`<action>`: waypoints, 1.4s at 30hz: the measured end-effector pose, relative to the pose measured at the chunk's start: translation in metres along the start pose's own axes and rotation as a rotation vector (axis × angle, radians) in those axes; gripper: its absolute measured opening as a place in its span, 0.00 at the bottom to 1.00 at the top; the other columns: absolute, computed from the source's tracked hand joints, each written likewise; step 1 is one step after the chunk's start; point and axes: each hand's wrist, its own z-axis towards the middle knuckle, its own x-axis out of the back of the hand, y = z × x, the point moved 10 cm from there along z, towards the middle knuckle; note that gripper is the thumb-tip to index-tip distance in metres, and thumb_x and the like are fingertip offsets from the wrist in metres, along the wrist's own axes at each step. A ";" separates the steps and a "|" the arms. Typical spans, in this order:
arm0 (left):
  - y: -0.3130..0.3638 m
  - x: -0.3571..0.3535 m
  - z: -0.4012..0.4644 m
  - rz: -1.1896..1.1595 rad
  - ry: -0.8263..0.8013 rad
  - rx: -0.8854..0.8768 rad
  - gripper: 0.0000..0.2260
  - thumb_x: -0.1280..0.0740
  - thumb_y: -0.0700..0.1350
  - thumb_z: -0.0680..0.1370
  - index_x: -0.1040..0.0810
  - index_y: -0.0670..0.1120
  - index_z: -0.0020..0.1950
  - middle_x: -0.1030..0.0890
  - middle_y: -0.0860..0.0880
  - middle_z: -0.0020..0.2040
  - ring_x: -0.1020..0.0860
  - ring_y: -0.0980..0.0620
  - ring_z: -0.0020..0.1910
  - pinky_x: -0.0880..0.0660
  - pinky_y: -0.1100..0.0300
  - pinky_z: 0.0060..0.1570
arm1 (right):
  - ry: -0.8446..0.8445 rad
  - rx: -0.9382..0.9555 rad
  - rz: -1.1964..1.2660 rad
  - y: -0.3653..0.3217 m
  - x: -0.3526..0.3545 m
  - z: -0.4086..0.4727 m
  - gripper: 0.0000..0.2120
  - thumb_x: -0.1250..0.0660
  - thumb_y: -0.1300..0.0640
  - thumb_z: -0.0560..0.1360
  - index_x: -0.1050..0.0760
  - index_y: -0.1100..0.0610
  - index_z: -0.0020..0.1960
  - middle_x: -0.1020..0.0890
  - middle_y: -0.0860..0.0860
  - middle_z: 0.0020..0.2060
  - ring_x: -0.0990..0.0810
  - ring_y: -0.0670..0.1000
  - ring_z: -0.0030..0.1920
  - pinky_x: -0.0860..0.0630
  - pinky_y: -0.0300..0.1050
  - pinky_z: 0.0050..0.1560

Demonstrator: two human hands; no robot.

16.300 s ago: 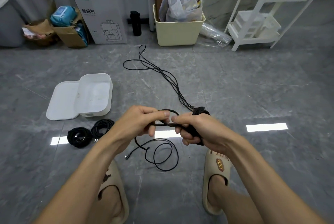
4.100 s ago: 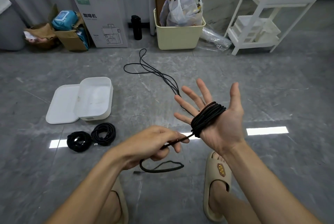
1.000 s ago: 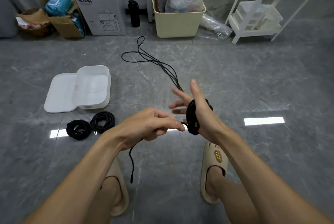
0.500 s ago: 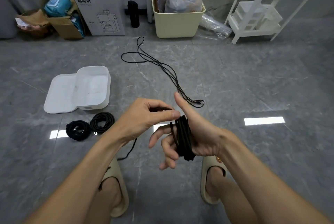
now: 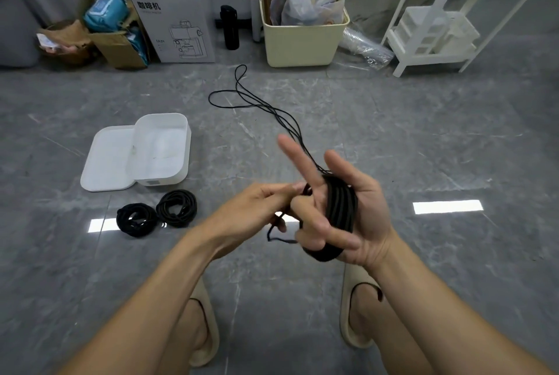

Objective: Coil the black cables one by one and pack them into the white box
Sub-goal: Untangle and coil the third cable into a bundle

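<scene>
A black cable coil [image 5: 340,208] is wound round my right hand [image 5: 367,217], whose index finger points up while the lower fingers curl in front of the coil. My left hand [image 5: 257,208] pinches the cable's free end beside the coil; a short tail [image 5: 273,234] loops below it. Another black cable [image 5: 257,105] lies loose on the floor beyond my hands. Two coiled cables [image 5: 136,219] [image 5: 177,208] lie on the floor in front of the white box [image 5: 185,135], which stands open with its lid [image 5: 106,163] to its left. Nothing is visible inside the box.
I stand on a grey tiled floor in beige slippers [image 5: 205,329] [image 5: 357,314]. Along the back wall are a tall carton [image 5: 169,11], a black bottle [image 5: 230,26], a cream bin [image 5: 302,38] with bags, and a white shelf [image 5: 438,26].
My right hand has turned palm-up-left and raised its index finger, with the coil now across the palm. My left hand has brought the free end in against the coil; the hanging tail is shorter.
</scene>
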 end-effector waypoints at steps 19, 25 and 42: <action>-0.011 -0.035 -0.003 -0.561 -0.305 0.218 0.41 0.59 0.69 0.78 0.28 0.39 0.70 0.20 0.42 0.65 0.21 0.42 0.63 0.28 0.51 0.64 | 0.499 0.375 -0.025 -0.053 0.051 -0.027 0.33 0.43 0.32 0.79 0.36 0.49 0.78 0.30 0.61 0.74 0.32 0.67 0.74 0.39 0.71 0.72; -0.011 -0.035 -0.004 -0.487 -0.340 0.202 0.43 0.63 0.70 0.78 0.27 0.40 0.71 0.20 0.42 0.65 0.18 0.46 0.54 0.27 0.56 0.55 | 0.633 0.472 -0.103 -0.068 0.053 -0.036 0.32 0.44 0.31 0.79 0.32 0.48 0.76 0.24 0.59 0.70 0.26 0.65 0.70 0.37 0.68 0.73; -0.004 -0.014 -0.005 0.279 -0.163 0.071 0.10 0.32 0.45 0.80 0.17 0.51 0.59 0.19 0.61 0.35 0.23 0.66 0.36 0.30 0.72 0.42 | 1.152 0.136 -1.168 -0.069 0.077 -0.052 0.17 0.47 0.35 0.82 0.34 0.27 0.70 0.16 0.45 0.52 0.16 0.45 0.53 0.27 0.54 0.66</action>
